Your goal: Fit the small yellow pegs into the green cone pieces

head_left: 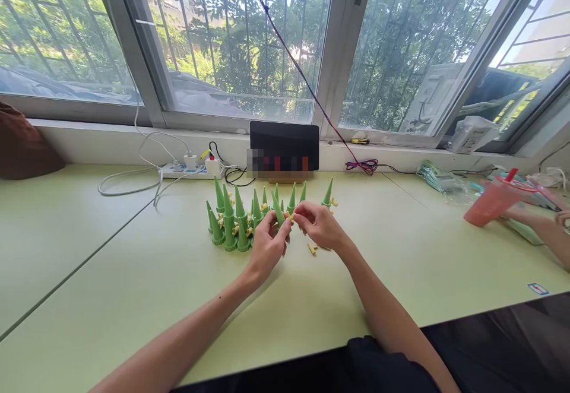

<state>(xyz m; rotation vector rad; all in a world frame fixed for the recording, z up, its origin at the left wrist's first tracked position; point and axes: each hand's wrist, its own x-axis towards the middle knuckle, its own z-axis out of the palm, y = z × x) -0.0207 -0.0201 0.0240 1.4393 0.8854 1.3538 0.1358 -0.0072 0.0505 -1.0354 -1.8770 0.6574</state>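
Observation:
My left hand [268, 240] is closed around a green cone-shaped spike [278, 210], holding it tilted above the table. My right hand [317, 224] pinches a small yellow part [289, 216] against the side of that cone. Behind and left of my hands, several green cones [229, 224] stand upright in a cluster, some with yellow parts fitted. One more cone [328, 194] stands apart at the right of the cluster. A loose yellow part [312, 249] lies on the table just below my right hand.
A pale green table [133, 274] runs under a window sill. A dark tablet [284, 146] leans on a stand behind the cones, with a white power strip [191, 170] and cables to its left. At far right another person's hand [525, 218] holds a pink cup [492, 203].

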